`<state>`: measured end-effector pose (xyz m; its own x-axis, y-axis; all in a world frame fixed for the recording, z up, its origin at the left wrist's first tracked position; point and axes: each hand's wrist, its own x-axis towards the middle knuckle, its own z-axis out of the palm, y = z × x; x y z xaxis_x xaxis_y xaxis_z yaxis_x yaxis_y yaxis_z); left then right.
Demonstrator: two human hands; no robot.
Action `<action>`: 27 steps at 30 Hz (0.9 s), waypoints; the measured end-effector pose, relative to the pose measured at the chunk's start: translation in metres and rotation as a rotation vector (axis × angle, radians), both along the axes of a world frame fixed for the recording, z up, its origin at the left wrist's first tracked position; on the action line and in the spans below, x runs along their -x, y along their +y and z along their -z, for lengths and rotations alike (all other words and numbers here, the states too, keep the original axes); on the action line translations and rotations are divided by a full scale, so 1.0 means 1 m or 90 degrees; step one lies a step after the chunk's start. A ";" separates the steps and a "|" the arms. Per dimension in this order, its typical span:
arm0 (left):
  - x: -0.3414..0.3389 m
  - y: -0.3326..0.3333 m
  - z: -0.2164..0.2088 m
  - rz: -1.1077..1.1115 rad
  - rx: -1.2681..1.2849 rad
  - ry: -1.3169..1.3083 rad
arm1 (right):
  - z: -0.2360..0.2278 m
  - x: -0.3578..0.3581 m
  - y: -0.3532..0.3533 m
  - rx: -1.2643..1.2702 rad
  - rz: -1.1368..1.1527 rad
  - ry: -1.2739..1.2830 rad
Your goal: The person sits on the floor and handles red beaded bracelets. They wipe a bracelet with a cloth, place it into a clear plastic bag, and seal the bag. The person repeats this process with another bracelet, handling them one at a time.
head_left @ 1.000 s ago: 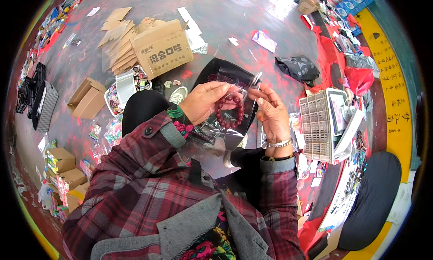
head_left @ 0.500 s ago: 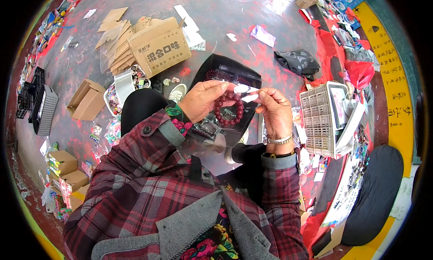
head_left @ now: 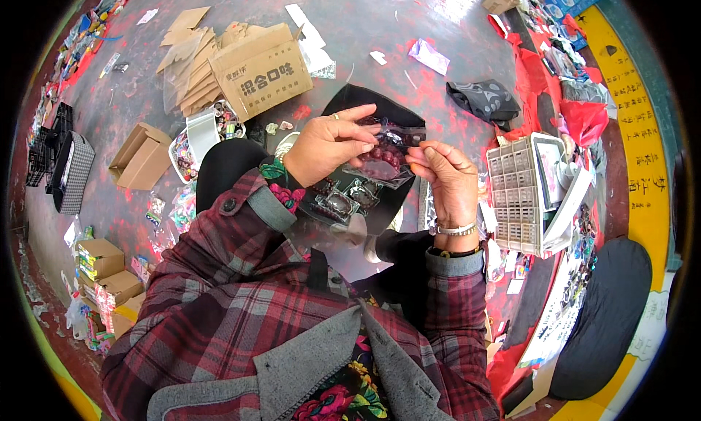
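Observation:
Dark red round beads [head_left: 387, 157], strung as a bracelet, lie inside a small clear plastic bag [head_left: 398, 136] in front of me. My right hand [head_left: 447, 176] pinches the bag's right edge between thumb and fingertips. At its left side, my left hand [head_left: 325, 147] has its lower fingers closed at the bag's edge, while an upper finger with a ring stretches out; the exact grip is partly hidden. Beneath both hands is a black sheet-like holder [head_left: 380, 213]. More clear-packed dark bracelets [head_left: 342, 204] rest on it, nearer me.
Left of my knee stands a white bin [head_left: 201, 136] of small goods, with an open carton [head_left: 141, 158] beyond. A large cardboard box [head_left: 263, 74] leans by flattened cardboard. To the right are a pale plastic crate [head_left: 515, 194] and a dark bag [head_left: 482, 101].
The bracelet, which hung as a full ring between my hands, now lies bunched in the bag, farther right. My left hand has shifted slightly upward and one finger is raised.

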<state>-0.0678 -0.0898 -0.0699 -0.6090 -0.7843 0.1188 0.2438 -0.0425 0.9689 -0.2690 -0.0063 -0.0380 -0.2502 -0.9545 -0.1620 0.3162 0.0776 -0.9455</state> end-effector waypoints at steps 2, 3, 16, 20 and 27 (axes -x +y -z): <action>-0.001 -0.003 0.005 0.022 0.026 -0.005 | 0.000 -0.001 0.000 0.008 -0.012 -0.010; -0.002 -0.004 0.006 0.032 0.038 -0.008 | 0.002 0.000 -0.001 0.013 -0.021 -0.015; -0.004 0.000 -0.010 0.072 -0.101 -0.007 | -0.002 0.004 0.003 -0.019 -0.026 0.110; -0.008 -0.001 -0.017 0.100 -0.095 -0.027 | -0.006 0.006 0.005 -0.008 -0.057 0.179; -0.014 -0.003 -0.024 0.151 -0.147 0.010 | -0.004 0.007 0.010 0.118 -0.072 0.109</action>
